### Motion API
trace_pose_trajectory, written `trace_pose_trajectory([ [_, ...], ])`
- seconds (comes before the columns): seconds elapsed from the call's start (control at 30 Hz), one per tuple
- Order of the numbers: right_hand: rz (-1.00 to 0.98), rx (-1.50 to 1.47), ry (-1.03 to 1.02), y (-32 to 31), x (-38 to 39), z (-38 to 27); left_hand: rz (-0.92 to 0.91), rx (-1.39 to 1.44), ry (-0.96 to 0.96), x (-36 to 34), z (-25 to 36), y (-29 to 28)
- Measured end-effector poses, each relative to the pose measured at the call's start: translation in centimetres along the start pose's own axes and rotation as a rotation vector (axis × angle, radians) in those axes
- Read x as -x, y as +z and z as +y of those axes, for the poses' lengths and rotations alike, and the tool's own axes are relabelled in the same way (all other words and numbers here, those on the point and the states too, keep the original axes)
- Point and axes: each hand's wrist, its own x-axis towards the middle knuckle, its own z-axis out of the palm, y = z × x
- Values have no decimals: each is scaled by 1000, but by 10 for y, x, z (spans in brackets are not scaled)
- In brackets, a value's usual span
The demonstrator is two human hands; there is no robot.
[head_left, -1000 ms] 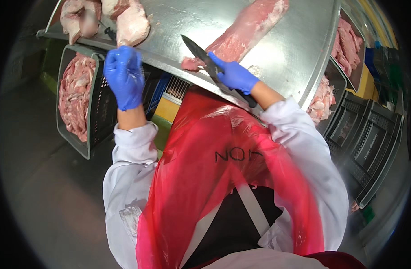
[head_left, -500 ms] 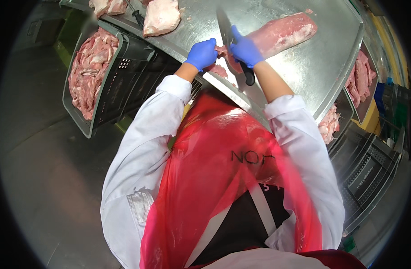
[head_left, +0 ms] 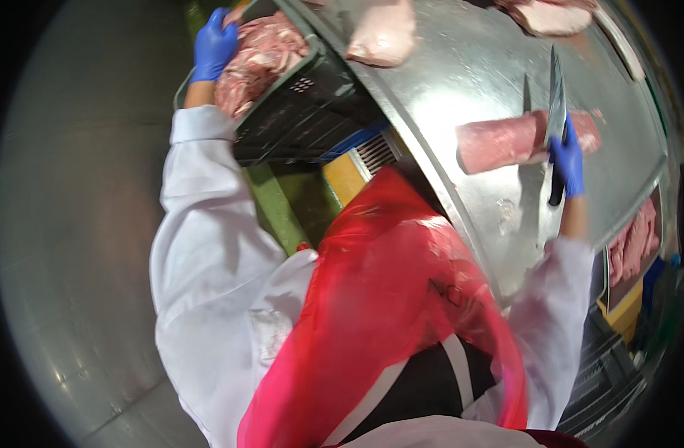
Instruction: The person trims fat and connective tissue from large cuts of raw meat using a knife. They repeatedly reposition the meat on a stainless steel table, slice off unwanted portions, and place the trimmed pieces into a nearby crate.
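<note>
My right hand [head_left: 569, 158], in a blue glove, is closed round the black handle of a knife [head_left: 557, 93]. Its long blade points away from me, above the pork loin [head_left: 499, 143]. The loin lies across the metal table, partly hidden by the blade and hand. Far to the left, my blue-gloved left hand [head_left: 216, 46] is over the outer side of a dark crate [head_left: 312, 82] heaped with meat trimmings [head_left: 263, 56]. Its fingers are curled, and a bit of pink meat shows at the fingertips.
A pale slab of meat [head_left: 383, 33] lies near the table's left edge, and more meat [head_left: 551, 16] at the far side. The metal table [head_left: 446, 82] has a raised rim. Another container with meat strips [head_left: 633, 243] stands at the right, above dark crates [head_left: 603, 381].
My left hand has swung from the loin out to the crate. The right hand has lifted the knife, its blade still pointing away. The view has turned left, and the loin appears farther right.
</note>
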Motion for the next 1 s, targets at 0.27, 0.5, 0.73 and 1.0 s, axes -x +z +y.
trace_pose_trajectory([
  [0.27, 317, 632, -215, -100, -135, 106, -313, 320, 489, 162, 304, 144],
  [0.5, 262, 424, 319, -106, -42, 89, -358, 307, 988, 197, 437, 219],
  [0.73, 581, -73, 396, -11, 112, 60, -516, 841, 595, 127, 430, 268],
  [1.0, 361, -19, 335, -6, 26, -10, -760, 1118, 585, 238, 458, 221],
])
